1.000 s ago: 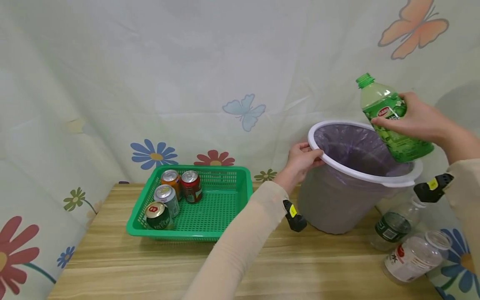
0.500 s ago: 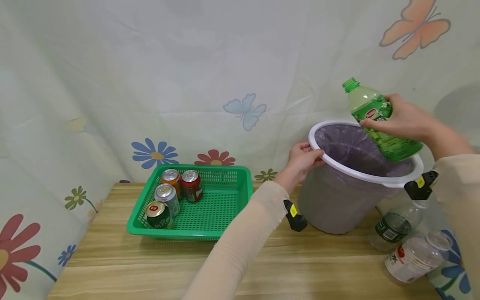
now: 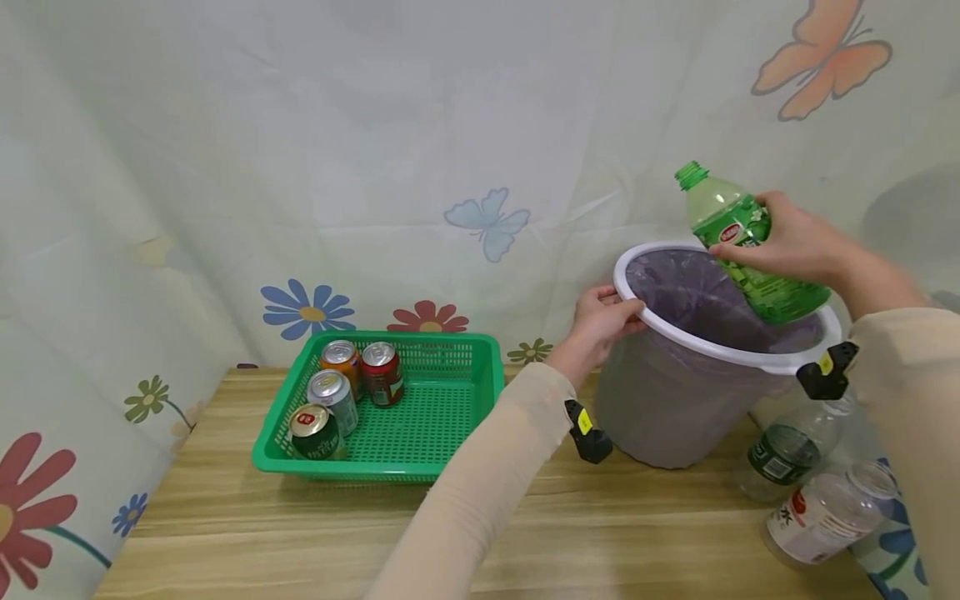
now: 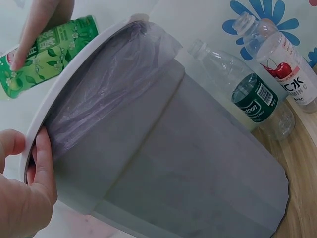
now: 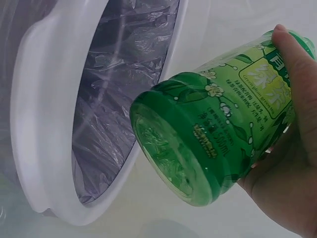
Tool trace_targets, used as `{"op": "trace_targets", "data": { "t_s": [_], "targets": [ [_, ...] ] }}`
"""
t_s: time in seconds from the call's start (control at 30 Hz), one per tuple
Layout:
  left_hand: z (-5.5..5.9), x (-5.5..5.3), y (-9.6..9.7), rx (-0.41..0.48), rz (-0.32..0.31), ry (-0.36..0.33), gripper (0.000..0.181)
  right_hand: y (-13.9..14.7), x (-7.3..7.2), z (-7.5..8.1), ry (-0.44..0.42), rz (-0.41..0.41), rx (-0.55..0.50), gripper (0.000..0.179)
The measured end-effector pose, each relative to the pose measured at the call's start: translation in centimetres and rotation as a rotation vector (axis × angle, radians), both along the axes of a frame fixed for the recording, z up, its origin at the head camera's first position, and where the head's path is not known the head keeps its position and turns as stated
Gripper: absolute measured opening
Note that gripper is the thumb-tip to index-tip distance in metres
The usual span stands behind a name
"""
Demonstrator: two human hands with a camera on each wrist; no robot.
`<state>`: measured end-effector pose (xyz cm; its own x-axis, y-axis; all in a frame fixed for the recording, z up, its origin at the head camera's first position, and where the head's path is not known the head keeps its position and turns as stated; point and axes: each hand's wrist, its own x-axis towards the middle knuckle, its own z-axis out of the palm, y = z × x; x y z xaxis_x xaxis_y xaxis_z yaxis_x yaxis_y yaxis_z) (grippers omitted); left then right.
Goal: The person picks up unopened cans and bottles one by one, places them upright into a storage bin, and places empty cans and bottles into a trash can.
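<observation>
- Right hand [image 3: 802, 242]: thumb and fingers wrapped round the label of the green bottle [image 5: 213, 119], holding it in the air.
- Left hand [image 3: 602, 321]: thumb and fingers pinch the white rim [image 3: 705, 340] of the bin [image 3: 667, 408] on its left side.
- Relation I work from: the green bottle sits above the bin's mouth, toward the right half. From the left hand it lies to the right and higher, across the opening; the right hand is the nearer, being already on it.
- Long axis slanted: neck up and left, base down and right. I judge the base end is the one to watch, as it overlaps the rim in my head view; whether they touch, I cannot tell.
- Inside the bin I see purple liner [image 3: 686, 287]; its bottom is hidden from me.
- Just right of the bin: a clear bottle with a dark green label [image 3: 787, 454], then a cherry-label bottle [image 3: 813, 521] in front of it.
- Left of the bin, partly behind the left sleeve [image 3: 487, 467]: green basket [image 3: 345, 469], four cans [image 3: 382, 379] grouped in its left half.
- All this stands on a wood-grain surface [image 3: 255, 533]; pale printed cloth [image 3: 360, 167] hangs behind.
</observation>
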<state>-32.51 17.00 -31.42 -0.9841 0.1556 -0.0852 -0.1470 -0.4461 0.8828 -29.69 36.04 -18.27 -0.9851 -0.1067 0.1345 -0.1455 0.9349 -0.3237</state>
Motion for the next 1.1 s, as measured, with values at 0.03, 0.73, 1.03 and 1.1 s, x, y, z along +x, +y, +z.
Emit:
{"op": "trace_targets", "data": {
  "t_s": [0.03,0.73,1.03,1.1],
  "targets": [
    [0.0,0.0,0.0,-0.003,0.000,-0.001,0.034,0.0,-0.1,-0.1,0.002,0.005,-0.001,0.092],
    [0.1,0.0,-0.2,-0.011,0.003,0.005,0.034,0.2,-0.6,-1.2,-0.025,0.110,0.009,0.072],
    [0.1,-0.1,0.0,-0.010,-0.002,-0.002,0.035,0.4,-0.7,-1.7,-0.084,0.138,-0.001,0.081],
    [0.1,-0.1,0.0,-0.015,0.000,-0.005,0.035,0.5,-0.6,-1.5,-0.128,0.124,-0.001,0.090]
  ]
}}
